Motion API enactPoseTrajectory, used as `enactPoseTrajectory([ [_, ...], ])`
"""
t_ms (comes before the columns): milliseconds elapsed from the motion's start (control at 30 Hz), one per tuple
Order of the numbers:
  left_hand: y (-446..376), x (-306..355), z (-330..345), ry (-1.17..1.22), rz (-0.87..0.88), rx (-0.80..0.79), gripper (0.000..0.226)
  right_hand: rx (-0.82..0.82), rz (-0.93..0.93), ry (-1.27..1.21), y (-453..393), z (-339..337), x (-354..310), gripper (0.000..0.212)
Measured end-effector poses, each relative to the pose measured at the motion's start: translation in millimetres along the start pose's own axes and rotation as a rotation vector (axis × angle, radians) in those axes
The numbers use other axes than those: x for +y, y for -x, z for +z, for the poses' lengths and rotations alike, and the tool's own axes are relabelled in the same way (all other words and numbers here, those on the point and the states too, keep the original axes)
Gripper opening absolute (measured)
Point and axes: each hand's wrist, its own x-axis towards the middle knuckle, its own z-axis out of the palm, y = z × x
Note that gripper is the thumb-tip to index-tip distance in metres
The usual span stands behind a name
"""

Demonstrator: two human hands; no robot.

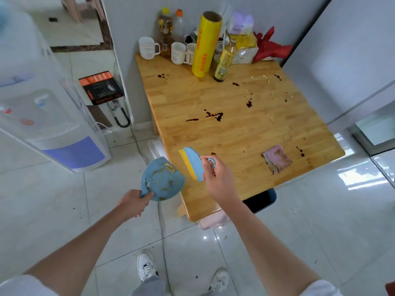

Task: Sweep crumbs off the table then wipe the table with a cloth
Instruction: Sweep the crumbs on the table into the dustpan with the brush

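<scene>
My left hand (pixel 133 204) grips the handle of a blue dustpan (pixel 162 178) held just off the table's near left edge; yellowish crumbs lie in it. My right hand (pixel 218 178) grips the handle of a small blue brush with yellow bristles (pixel 192 163), poised over the table's near left corner beside the dustpan. The wooden table (pixel 235 133) bears dark red stains (pixel 213 116) and a few pale crumbs (pixel 272 118) toward the right. A crumpled pink cloth (pixel 276 159) lies near the front edge.
Mugs (pixel 147 48), bottles (pixel 223 60), a yellow wrap roll (pixel 205 45) and bags crowd the table's far edge against the wall. A water dispenser (pixel 42 103) stands on the left. A dark stool (pixel 263 199) sits under the table's front. White tiled floor lies around my shoes.
</scene>
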Motion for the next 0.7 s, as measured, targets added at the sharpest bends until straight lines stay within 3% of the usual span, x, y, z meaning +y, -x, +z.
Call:
enactPoseTrajectory([
  [167,20.6,74.0,46.8,0.05,0.096,-0.003,0.045,0.04,-0.013,-0.001,0.7,-79.2,27.7,0.016],
  [367,53.3,182.1,162.0,0.077,0.149,-0.045,0.045,0.163,0.017,0.005,5.1,-234.1,102.7,0.021],
  [500,58.7,224.5,208.3,0.184,0.09,-0.102,0.046,0.194,0.056,0.002,4.0,-303.4,128.1,0.02],
  [700,50.1,294.9,241.0,0.296,0.065,-0.056,0.046,0.284,0.088,0.014,-51.1,-388.7,161.2,0.017],
])
